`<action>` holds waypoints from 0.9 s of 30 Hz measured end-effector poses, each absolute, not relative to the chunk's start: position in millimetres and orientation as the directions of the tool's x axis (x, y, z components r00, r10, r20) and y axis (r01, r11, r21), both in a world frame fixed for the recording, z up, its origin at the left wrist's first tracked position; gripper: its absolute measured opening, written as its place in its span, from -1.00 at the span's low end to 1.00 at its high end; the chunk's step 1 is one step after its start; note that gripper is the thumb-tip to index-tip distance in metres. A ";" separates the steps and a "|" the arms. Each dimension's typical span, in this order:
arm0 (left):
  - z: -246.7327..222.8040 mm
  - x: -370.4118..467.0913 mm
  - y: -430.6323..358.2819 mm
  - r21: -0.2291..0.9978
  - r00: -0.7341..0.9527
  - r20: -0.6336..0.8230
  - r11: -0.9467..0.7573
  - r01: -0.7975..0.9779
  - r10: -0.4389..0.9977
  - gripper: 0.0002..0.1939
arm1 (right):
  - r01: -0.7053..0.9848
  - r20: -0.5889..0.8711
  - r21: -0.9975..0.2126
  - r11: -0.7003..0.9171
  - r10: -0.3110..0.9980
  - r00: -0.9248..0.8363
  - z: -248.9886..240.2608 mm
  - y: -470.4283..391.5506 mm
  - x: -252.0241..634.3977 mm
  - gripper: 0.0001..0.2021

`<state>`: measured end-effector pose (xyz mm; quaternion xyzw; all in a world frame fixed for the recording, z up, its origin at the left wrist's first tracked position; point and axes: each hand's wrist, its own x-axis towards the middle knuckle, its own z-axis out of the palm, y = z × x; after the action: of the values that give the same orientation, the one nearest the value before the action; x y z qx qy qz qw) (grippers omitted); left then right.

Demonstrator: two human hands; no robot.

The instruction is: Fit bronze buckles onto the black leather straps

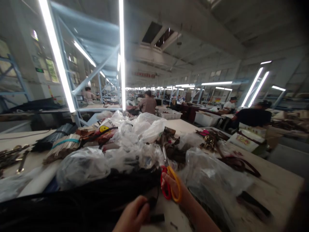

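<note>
Scissors [171, 170], one pair, one handle loop red, the other yellow; carried in the right hand [172, 183], blades standing up and away beyond its fingers. Judged rigid and fairly light, the loops likely smooth, the points a hazard — best taken by the loops, clear of the blades. Right hand: fingers curled in around the loops, forearm rising from lower right and slanting inward. Left hand [135, 211]: lower and nearer, back upward, thumb and forefinger drawn in beside a dark strip [152, 202]; whether they pinch it cannot be told through the blur. Black material [84, 196], one heap, left of and beyond the left hand; judged soft and limp, likely to sag unless held near an end. Clear plastic bags [82, 166], beyond the left hand — thin, probably slippery. Further plastic sheeting [212, 170], right of the right hand, on the pale surface [272, 174].
</note>
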<state>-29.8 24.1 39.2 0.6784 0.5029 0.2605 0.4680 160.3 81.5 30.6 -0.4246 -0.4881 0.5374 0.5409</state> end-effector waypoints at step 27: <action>60.0 -25.5 24.0 0.909 0.248 -0.042 -0.066 0.412 0.968 -0.71 | 0.222 -0.011 -0.972 0.081 0.922 -0.386 8.7 -20.8 144.0 -0.36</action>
<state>-25.5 24.0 60.0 0.6574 0.5247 0.3176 0.4378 144.0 -20.8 8.7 -0.4383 -0.6526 0.5170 0.3387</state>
